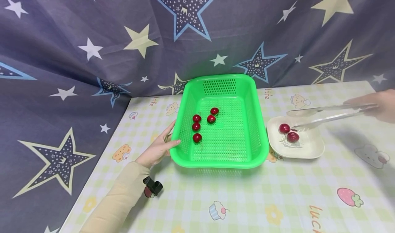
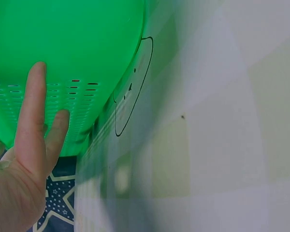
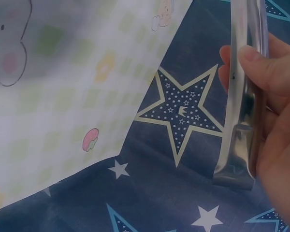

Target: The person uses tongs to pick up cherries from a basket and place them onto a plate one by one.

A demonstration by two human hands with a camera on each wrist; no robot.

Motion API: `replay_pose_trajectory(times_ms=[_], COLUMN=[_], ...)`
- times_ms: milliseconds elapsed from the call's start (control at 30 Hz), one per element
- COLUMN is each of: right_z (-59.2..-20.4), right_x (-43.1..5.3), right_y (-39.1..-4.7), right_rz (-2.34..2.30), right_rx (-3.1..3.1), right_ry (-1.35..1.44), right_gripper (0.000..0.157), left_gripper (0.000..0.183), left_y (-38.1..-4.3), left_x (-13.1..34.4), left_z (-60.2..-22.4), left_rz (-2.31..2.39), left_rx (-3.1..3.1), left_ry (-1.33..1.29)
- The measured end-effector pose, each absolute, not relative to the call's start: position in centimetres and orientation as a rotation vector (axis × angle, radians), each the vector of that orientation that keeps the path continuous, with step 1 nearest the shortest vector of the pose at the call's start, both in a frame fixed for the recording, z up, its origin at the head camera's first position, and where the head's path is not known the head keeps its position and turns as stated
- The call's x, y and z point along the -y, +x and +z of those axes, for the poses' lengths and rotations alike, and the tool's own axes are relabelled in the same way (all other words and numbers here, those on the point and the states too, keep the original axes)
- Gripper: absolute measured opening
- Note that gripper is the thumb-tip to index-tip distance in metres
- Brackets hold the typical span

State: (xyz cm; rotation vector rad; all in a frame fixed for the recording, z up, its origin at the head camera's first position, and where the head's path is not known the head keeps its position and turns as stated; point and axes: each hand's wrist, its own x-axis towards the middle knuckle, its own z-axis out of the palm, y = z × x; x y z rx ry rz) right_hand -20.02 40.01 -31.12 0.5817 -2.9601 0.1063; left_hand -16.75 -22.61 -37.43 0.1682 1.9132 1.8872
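Observation:
A green plastic basket [image 1: 219, 164] stands on the table with several red cherries [image 1: 197, 138] in its left half. At its left side my left hand [image 1: 157, 148] touches the basket, fingers and thumb extended; in the left wrist view that hand [image 2: 33, 140] lies against the perforated outer wall. My right hand [image 1: 382, 106] holds metal tongs [image 1: 333, 119] by the handle end, and the right wrist view shows the thumb pressed along them. The tongs reach over a white dish [image 1: 311, 151] holding two cherries [image 1: 292, 137], with one arm's tip close beside them.
A checked tablecloth [image 1: 240, 205] printed with cartoon figures covers the table. Behind and to the left hangs dark blue star-patterned fabric [image 1: 114, 27]. The dish sits close to the basket's right side. A small black device [image 1: 153, 186] is at the left wrist.

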Motion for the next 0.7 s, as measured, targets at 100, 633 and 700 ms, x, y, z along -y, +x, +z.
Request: replay_pose_trajectory(times_ms=[100, 633, 700], right_z=[-30.8, -25.5, -25.2], right_x=[-39.7, -33.9, -32.6], right_y=[-20.2, -22.2, -22.7], right_rz=[0.111, 0.136, 0.149], right_rx=[2.941, 3.022, 3.003], right_ry=[0.602, 0.734, 0.806], right_gripper=[0.050, 0.045, 0.043], left_gripper=[0.083, 0.083, 0.083], left_y=[-16.7, -16.9, -16.9], left_x=[22.7, 22.8, 22.7], left_z=[-37.5, -37.5, -37.6], left_rz=[1.886, 1.882, 1.879], left_rx=[-1.918, -1.922, -1.923], left_ry=[0.171, 0.177, 0.179])
